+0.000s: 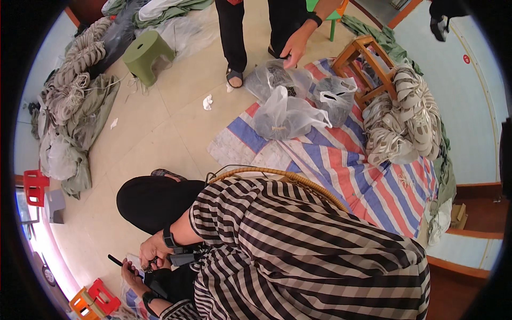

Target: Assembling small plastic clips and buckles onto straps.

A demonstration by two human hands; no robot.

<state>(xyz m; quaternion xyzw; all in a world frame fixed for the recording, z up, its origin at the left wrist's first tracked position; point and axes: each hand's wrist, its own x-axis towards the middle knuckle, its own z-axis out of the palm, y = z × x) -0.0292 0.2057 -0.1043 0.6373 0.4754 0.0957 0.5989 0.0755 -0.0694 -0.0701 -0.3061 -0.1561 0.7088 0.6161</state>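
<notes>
At the lower left both hands come close together in front of my dark-trousered legs. My right hand (154, 249), a black band on its wrist, is closed with its fingers bent down over something small and dark. Just below it my left hand (130, 274) is closed, and a slim black stick-like piece (114, 260) juts out past its fingers. A pale bit (133, 260) shows between the hands. What each hand grips is too small and hidden to name. My striped top (320, 250) fills the lower middle.
Another person's hand (295, 48) reaches to clear plastic bags (290, 114) on a striped sheet (341, 160). Strung pale shoes (410, 117) lie by a wooden stool (368, 64); more shoes (74, 85) line the left wall. A green stool (146, 53) stands far left.
</notes>
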